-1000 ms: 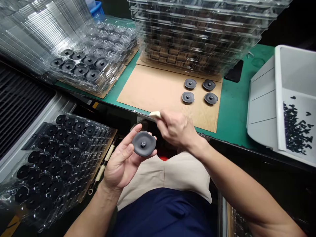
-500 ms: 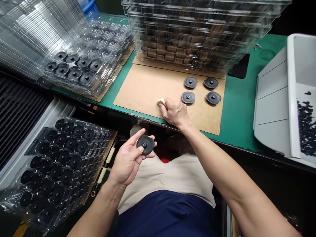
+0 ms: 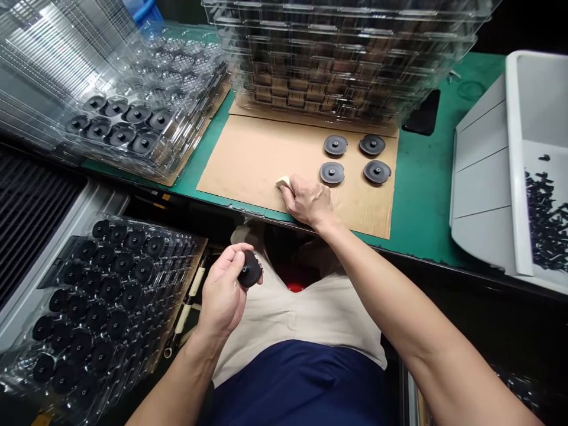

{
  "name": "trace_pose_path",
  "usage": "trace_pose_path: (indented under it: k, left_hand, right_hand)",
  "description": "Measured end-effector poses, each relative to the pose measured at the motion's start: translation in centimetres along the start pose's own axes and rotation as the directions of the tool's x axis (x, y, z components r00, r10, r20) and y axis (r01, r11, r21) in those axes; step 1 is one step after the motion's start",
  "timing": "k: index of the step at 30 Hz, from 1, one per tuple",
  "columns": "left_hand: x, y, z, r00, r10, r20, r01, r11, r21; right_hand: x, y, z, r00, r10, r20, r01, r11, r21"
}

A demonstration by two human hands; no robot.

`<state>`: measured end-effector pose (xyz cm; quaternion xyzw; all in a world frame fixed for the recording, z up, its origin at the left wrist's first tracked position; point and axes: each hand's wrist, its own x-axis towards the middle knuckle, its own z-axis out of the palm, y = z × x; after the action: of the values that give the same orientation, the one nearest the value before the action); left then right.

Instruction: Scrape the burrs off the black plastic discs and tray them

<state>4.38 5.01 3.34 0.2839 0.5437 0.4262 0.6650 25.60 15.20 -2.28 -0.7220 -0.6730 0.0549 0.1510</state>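
Note:
My left hand (image 3: 223, 290) grips a dark grey rubber disc (image 3: 249, 270) with a central nut, tilted nearly edge-on, above my lap. My right hand (image 3: 307, 201) rests on the front of a cardboard sheet (image 3: 248, 160), pinching a small cream pad (image 3: 283, 182) whose tip touches the card. To the right of that hand, several matching discs (image 3: 335, 145) lie flat on the cardboard, apart from each other and from my fingers.
A tall stack of clear blister trays (image 3: 341, 59) stands behind the cardboard on a green mat (image 3: 426, 177). Filled trays (image 3: 119, 121) lie at the left, with more (image 3: 115, 284) below the bench edge. A white bin (image 3: 510, 177) holds small black parts (image 3: 545, 219).
My left hand has turned the disc from face-up to nearly edge-on. My right hand came from the bench edge onto the cardboard with the pad. The view has shifted slightly.

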Motion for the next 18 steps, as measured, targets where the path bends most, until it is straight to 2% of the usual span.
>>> trace_pose_path:
  k: [3, 4, 5, 6, 8, 9, 10, 11, 12, 14, 18]
  left_hand:
    - [-0.3, -0.6, -0.9, 0.974, 0.227, -0.021, -0.217, 0.953, 0.213]
    - [-0.5, -0.7, -1.2, 0.938, 0.347, 0.004, -0.332, 0.892, 0.307]
    - [-0.8, -0.7, -1.5, 0.873, 0.485, 0.059, -0.465, 0.790, 0.400]
    - [-1.1, -0.6, -1.8, 0.769, 0.623, 0.139, -0.604, 0.639, 0.477]
    - [-1.6, -0.3, -2.3, 0.475, 0.813, 0.335, -0.806, 0.249, 0.538]
    - [-1.8, -0.1, -2.5, 0.335, 0.838, 0.431, -0.844, 0.064, 0.532]
    - [-1.9, 0.2, -2.7, 0.230, 0.831, 0.507, -0.852, -0.081, 0.518]
    - [-2.0, 0.4, -2.8, 0.160, 0.815, 0.558, -0.844, -0.181, 0.505]
    - [-2.1, 0.6, -2.9, 0.119, 0.801, 0.587, -0.829, -0.246, 0.503]
    - [-2.2, 0.9, -3.0, 0.085, 0.793, 0.603, -0.798, -0.308, 0.518]
    - [-2.2, 1.1, -2.9, 0.075, 0.807, 0.586, -0.784, -0.316, 0.535]
  right_hand:
    - [0.1, 0.0, 0.2, 1.000, 0.014, -0.009, -0.014, 1.000, -0.007]
    - [0.1, 0.0, 0.3, 1.000, 0.017, -0.009, -0.017, 1.000, -0.009]
    - [0.1, 0.1, 0.3, 1.000, 0.016, -0.009, -0.016, 1.000, -0.011]
    - [0.1, 0.1, 0.4, 1.000, 0.015, -0.009, -0.015, 1.000, -0.012]
    - [0.1, 0.0, 0.4, 1.000, 0.014, -0.006, -0.014, 1.000, -0.018]
    - [0.1, 0.0, 0.4, 1.000, 0.014, -0.003, -0.014, 1.000, -0.021]
    - [0.1, 0.0, 0.4, 1.000, 0.015, 0.001, -0.015, 1.000, -0.024]
    - [0.1, 0.0, 0.4, 1.000, 0.016, 0.004, -0.016, 1.000, -0.026]
    - [0.0, 0.0, 0.4, 1.000, 0.017, 0.006, -0.017, 0.999, -0.029]
    - [0.0, 0.0, 0.5, 1.000, 0.016, 0.000, -0.016, 0.999, -0.033]
    - [0.0, 0.1, 0.6, 1.000, 0.017, -0.017, -0.018, 0.999, -0.039]
